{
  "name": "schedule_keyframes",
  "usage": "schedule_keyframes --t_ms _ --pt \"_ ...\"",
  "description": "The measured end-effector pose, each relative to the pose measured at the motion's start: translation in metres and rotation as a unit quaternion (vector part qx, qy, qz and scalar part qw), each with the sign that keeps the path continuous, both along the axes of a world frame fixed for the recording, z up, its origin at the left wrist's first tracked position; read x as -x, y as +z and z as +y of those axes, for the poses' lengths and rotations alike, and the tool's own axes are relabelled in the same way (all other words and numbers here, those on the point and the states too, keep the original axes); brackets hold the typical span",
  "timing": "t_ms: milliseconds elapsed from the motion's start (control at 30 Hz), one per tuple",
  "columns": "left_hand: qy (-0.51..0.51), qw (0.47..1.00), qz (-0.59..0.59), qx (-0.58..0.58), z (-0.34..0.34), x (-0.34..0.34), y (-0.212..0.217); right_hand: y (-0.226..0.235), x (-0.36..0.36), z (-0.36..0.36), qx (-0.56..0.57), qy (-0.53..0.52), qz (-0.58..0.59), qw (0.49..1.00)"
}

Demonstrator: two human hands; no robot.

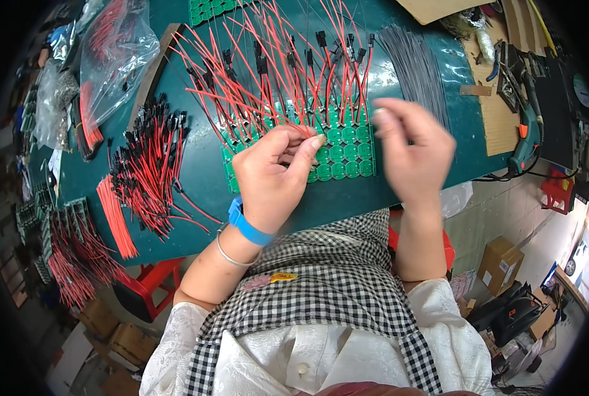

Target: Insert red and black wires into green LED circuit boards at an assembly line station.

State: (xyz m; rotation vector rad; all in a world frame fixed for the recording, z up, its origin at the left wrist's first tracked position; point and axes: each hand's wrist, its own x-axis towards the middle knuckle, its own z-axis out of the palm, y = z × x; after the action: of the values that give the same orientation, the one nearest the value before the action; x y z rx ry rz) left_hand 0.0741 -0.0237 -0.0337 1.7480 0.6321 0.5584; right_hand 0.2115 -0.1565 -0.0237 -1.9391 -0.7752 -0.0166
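My left hand (274,162), with a blue band at the wrist, is over the front half of a green circuit board panel (347,153). Its thumb and fingers pinch several thin red wires (255,105). My right hand (416,148) is raised just past the panel's right edge. It is smeared by motion, with thumb and fingers bent toward each other, and whether anything is between them is unclear. Red and black leads with black plug connectors (261,63) stand up from the panel's far rows. The panel's front rows of round boards show no leads.
A bundle of dark grey wires (416,72) lies right of the panel. To the left are a heap of red leads with black connectors (152,158), loose red wires (116,221) and a clear plastic bag (126,46). A green and orange corded tool (524,135) lies far right.
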Motion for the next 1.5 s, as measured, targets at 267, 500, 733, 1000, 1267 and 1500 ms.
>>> schedule_keyframes --t_ms 267,500,733,1000,1267,1500 --pt "0.003 0.998 -0.017 -0.053 -0.002 -0.002 -0.005 0.006 -0.062 -0.064 0.266 -0.129 -0.028 0.955" --pt "-0.001 0.995 -0.019 -0.097 -0.002 -0.002 -0.003 -0.009 -0.068 -0.073 0.176 -0.138 0.120 0.967" --pt "-0.004 0.993 -0.013 -0.117 -0.002 -0.004 -0.009 -0.008 -0.073 -0.084 0.034 -0.112 0.243 0.963" --pt "0.014 0.994 0.005 -0.111 -0.003 -0.003 -0.012 0.010 -0.037 -0.055 -0.076 -0.035 0.266 0.960" --pt "0.028 0.996 0.000 -0.083 -0.001 0.000 -0.002 -0.023 -0.008 -0.022 -0.012 -0.029 0.025 0.999" --pt "-0.008 0.998 -0.021 0.052 -0.004 -0.002 0.010 -0.017 0.000 -0.019 -0.117 0.016 0.200 0.973"
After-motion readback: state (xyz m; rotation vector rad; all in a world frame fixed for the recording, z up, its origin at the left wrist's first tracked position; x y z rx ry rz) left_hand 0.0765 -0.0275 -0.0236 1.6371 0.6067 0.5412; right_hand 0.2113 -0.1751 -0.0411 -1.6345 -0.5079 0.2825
